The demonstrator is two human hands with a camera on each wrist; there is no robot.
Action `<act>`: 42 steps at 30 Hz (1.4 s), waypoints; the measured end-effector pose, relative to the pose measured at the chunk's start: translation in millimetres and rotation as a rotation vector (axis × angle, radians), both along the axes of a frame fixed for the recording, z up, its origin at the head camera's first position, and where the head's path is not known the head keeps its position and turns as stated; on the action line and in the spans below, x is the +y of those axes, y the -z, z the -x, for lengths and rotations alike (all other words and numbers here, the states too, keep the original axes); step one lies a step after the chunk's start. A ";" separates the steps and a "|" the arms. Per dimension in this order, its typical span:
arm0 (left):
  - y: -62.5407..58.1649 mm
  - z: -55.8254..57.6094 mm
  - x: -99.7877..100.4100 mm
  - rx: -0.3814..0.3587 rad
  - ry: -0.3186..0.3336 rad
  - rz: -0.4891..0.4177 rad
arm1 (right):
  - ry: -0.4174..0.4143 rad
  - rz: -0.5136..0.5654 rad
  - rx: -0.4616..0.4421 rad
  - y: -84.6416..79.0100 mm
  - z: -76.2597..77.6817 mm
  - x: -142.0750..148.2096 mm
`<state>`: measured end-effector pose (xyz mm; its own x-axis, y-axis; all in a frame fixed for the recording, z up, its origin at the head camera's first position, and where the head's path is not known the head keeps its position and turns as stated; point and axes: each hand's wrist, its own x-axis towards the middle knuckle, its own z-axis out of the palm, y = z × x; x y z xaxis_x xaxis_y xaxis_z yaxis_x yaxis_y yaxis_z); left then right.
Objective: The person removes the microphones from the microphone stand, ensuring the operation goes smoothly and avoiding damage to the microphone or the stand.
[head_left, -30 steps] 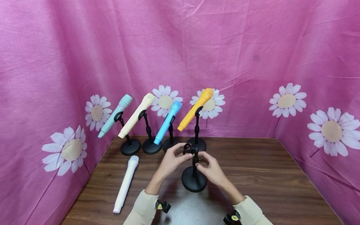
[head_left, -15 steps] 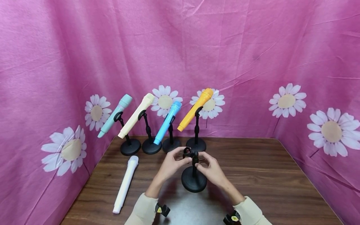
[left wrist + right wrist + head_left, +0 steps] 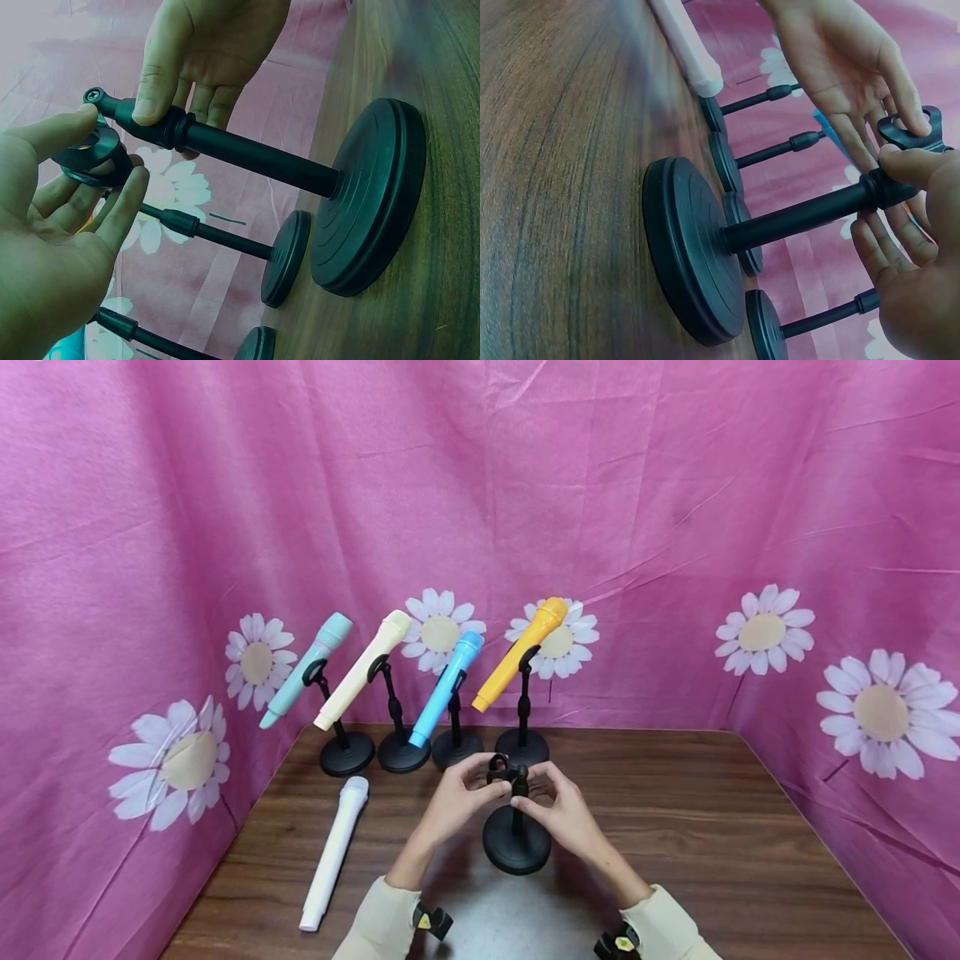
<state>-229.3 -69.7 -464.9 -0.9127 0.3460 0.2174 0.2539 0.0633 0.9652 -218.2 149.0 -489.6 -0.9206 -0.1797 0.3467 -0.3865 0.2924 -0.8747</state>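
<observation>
A black desk microphone stand (image 3: 516, 842) stands upright on the wooden table, between both hands. At its top, my left hand (image 3: 456, 797) pinches the clip (image 3: 88, 156) between thumb and fingers; the clip's rounded opening shows in the left wrist view. My right hand (image 3: 561, 806) holds the upper stem at the collar (image 3: 881, 187), thumb on the near side and fingers behind. The clip juts out to the left of the stem and holds no microphone. To the left, a white microphone (image 3: 335, 856) lies on the table.
Behind stand several black stands in a row, bearing a teal microphone (image 3: 303, 672), a cream microphone (image 3: 352, 685), a blue microphone (image 3: 442, 697) and an orange microphone (image 3: 517, 658), all tilted. Pink curtain (image 3: 637, 510) with daisies encloses the wooden table (image 3: 675, 827).
The clip and my left hand have dropped slightly at the top of the stand. My right thumb has shifted a little left across the stem. The stand's base stays put.
</observation>
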 end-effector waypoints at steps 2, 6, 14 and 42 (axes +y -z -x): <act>-0.8 -0.1 0.4 0.000 -0.002 0.002 | -0.007 -0.006 -0.008 -0.5 0.0 0.4; -1.7 0.0 0.6 0.005 -0.004 0.005 | -0.085 0.013 0.013 -2.9 -0.7 4.1; -1.8 -0.3 -1.3 0.006 -0.010 0.018 | -0.154 0.010 0.043 -3.7 0.3 10.1; -4.1 0.7 -4.4 0.010 0.019 0.036 | -0.120 0.075 -0.004 -1.6 2.3 11.1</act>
